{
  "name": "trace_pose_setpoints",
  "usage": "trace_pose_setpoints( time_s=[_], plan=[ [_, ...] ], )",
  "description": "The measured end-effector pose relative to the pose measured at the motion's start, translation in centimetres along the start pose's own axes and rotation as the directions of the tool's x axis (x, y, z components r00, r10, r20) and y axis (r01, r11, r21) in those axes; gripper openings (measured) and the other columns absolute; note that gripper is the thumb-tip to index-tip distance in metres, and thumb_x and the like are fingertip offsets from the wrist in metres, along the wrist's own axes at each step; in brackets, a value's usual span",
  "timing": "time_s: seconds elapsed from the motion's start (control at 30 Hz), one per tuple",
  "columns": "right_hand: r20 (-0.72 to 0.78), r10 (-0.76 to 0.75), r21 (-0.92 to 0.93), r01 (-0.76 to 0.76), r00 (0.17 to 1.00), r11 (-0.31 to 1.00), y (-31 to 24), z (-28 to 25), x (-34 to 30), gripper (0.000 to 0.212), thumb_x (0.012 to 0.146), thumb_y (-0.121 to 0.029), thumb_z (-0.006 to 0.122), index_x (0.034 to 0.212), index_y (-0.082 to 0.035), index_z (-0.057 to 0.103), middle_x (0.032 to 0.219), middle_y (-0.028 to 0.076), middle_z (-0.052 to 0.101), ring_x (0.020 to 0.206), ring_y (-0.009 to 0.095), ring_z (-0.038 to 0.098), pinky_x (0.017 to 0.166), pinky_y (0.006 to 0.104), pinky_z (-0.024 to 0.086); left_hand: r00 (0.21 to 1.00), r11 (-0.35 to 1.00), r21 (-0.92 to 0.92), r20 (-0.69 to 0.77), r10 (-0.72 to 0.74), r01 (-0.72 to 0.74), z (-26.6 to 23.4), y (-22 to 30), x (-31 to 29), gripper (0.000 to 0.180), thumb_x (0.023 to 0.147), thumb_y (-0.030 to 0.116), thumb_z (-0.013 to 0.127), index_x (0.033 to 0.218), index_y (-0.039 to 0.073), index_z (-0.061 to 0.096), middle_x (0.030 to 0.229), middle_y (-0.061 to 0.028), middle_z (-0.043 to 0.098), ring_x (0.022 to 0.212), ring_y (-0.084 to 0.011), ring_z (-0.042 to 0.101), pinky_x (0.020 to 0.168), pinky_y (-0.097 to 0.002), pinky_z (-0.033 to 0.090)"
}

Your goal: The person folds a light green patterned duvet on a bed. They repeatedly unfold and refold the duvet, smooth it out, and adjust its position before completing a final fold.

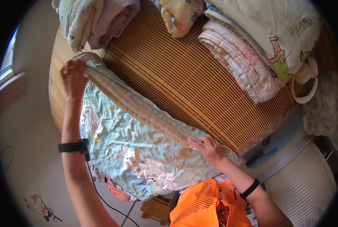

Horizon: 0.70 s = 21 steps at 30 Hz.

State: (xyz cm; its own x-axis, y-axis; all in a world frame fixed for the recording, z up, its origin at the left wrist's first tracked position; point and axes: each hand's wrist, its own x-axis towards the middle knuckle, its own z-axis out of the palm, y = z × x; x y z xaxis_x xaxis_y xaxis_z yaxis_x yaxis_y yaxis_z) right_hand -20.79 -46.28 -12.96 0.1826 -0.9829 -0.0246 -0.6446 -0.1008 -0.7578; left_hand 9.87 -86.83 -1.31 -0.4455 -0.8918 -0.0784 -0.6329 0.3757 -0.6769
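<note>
A light blue quilt (pixel 119 151) with pale flower patterns drapes over the near edge of a bamboo mat (pixel 169 75). Its far edge is folded over into a long beige band (pixel 138 113) that slants down to the right. At the upper left end of that fold, my left hand (pixel 75 77) is closed on the quilt, slightly blurred. My right hand (pixel 210 150) pinches the fold near its lower right end, thumb and fingers against the cloth. Between my hands the folded edge runs fairly straight, while the blue surface below it is wrinkled.
Folded bedding (pixel 82 22) lies at the far left, a yellow floral pillow (pixel 179 17) at the far middle. A folded pink quilt (pixel 244 60) and a large cream quilt (pixel 259 19) sit at the right, beside a white ring-shaped object (pixel 305 92). A small wooden stool (pixel 153 212) stands below.
</note>
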Motion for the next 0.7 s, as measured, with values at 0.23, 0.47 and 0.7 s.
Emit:
trace_pose_setpoints(
  time_s=[0.23, 0.47, 0.7],
  plan=[
    [0.027, 0.428, 0.086, -0.428, 0.904, 0.9, 1.9, -1.4, 0.6, 0.05, 0.084, -0.013, 0.065, 0.13, -0.004, 0.046, 0.112, 0.017, 0.057, 0.102, 0.035, 0.057, 0.082, 0.0428, 0.049, 0.836, 0.743, -0.65, -0.311, -0.453, 0.161, 2.3, 7.9, 5.8, 0.077, 0.085, 0.049, 0.065, 0.139, 0.001, 0.038, 0.141, -0.0208, 0.04, 0.131, -0.0388, 0.037, 0.107, -0.0445, 0.032],
    [0.204, 0.484, 0.057, -0.504, 0.851, 0.862, 1.8, -4.8, -4.6, 0.06, 0.083, -0.041, 0.069, 0.124, -0.004, 0.046, 0.112, 0.023, 0.062, 0.098, 0.042, 0.061, 0.079, 0.0472, 0.049, 0.815, 0.256, -0.927, 0.083, -0.573, 0.275, -6.1, 24.1, -17.8, 0.062, 0.084, 0.017, 0.066, 0.133, -0.007, 0.038, 0.14, -0.0284, 0.034, 0.134, -0.0424, 0.027, 0.109, -0.0509, 0.022],
    [0.479, 0.554, -0.213, -0.522, 0.681, 0.826, 2.3, -6.6, -10.8, 0.065, 0.071, -0.044, 0.076, 0.114, -0.002, 0.052, 0.103, 0.026, 0.064, 0.098, 0.044, 0.06, 0.082, 0.0494, 0.049, 0.897, -0.262, -0.886, 0.425, -0.126, 0.383, -11.2, 30.8, -30.5, 0.06, 0.083, 0.01, 0.063, 0.139, 0.01, 0.044, 0.148, -0.0196, 0.035, 0.136, -0.038, 0.035, 0.109, -0.0451, 0.032]
  ],
)
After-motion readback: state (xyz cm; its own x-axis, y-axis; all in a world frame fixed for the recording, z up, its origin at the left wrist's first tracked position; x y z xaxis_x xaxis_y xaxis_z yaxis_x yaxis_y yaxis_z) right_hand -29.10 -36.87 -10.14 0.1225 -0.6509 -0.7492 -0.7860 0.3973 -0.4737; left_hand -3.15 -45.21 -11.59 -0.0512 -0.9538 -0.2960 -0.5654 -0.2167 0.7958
